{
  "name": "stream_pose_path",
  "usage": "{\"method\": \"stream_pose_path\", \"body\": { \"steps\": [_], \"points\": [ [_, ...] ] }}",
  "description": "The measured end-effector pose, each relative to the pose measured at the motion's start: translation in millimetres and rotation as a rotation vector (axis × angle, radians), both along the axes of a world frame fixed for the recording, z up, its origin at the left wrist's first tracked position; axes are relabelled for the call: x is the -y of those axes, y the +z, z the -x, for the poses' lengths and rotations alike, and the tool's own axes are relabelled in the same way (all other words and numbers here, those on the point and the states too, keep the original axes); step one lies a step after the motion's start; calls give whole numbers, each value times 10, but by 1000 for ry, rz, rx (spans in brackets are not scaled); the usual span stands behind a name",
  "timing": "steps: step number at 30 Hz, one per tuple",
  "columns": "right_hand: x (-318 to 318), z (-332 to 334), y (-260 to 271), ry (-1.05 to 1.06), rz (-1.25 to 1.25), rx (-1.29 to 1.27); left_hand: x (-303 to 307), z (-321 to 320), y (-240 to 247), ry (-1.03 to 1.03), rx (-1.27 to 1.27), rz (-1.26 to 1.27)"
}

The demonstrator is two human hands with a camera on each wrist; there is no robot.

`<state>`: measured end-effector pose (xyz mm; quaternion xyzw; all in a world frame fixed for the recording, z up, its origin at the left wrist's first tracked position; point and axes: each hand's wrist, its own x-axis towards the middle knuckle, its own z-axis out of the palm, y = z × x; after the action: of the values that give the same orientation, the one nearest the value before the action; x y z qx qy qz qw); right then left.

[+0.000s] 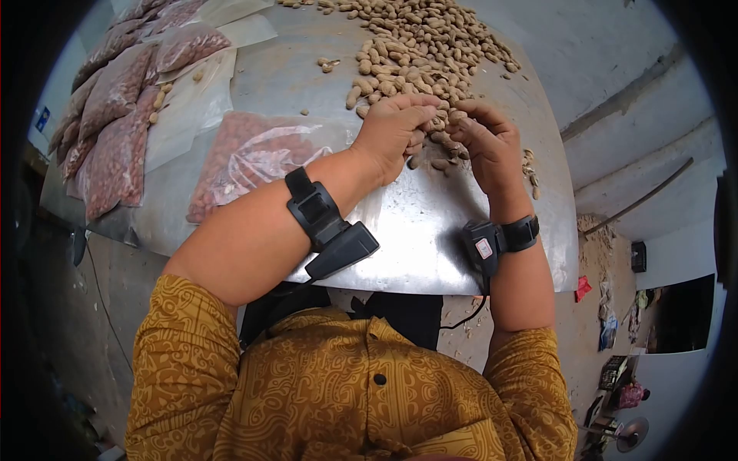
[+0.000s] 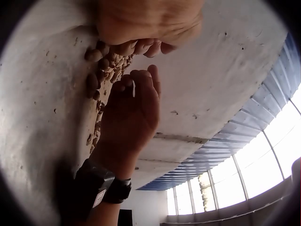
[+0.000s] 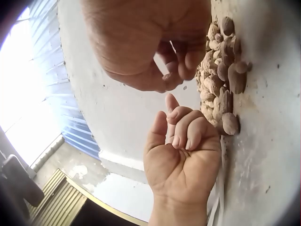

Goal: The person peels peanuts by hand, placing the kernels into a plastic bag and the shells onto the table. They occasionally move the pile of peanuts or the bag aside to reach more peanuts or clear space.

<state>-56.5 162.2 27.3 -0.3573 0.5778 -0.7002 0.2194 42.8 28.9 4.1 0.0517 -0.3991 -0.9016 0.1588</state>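
Note:
In the head view my left hand (image 1: 396, 131) is held at the near edge of a pile of unshelled peanuts (image 1: 419, 58). Its lower fingers curl toward the palm, while the index finger reaches toward the other hand. Nothing shows in the palm of that hand (image 3: 183, 155) in the right wrist view; the space under the curled fingers is hidden. Close beside it, my right hand (image 1: 490, 150) pinches a peanut (image 1: 458, 117) between thumb and index finger. Several darker peanuts (image 1: 442, 146) lie on the metal table below the hands.
A clear bag of reddish peanut kernels (image 1: 254, 157) lies flat left of my left forearm. More filled bags (image 1: 115, 100) are stacked at the far left, near empty plastic bags (image 1: 196, 96). A few loose peanuts (image 1: 530, 173) lie by the table's right edge.

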Motion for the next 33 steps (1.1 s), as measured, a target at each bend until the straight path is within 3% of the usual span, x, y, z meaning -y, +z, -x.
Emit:
{"method": "stream_pose_path", "body": {
  "steps": [2, 14, 28, 31, 33],
  "points": [
    [11, -39, 33, 48, 146, 184, -31, -9, 25, -14, 4, 61],
    [48, -37, -54, 129, 264, 208, -99, -26, 67, 85, -25, 205],
    [6, -77, 45, 103, 176, 225, -94, -5, 26, 144, -130, 501],
    [-12, -38, 43, 140, 52, 175, -59, 10, -14, 175, -111, 824],
    [-16, -34, 42, 178, -23, 133, -67, 16, -30, 99, -31, 737]
  ]
}}
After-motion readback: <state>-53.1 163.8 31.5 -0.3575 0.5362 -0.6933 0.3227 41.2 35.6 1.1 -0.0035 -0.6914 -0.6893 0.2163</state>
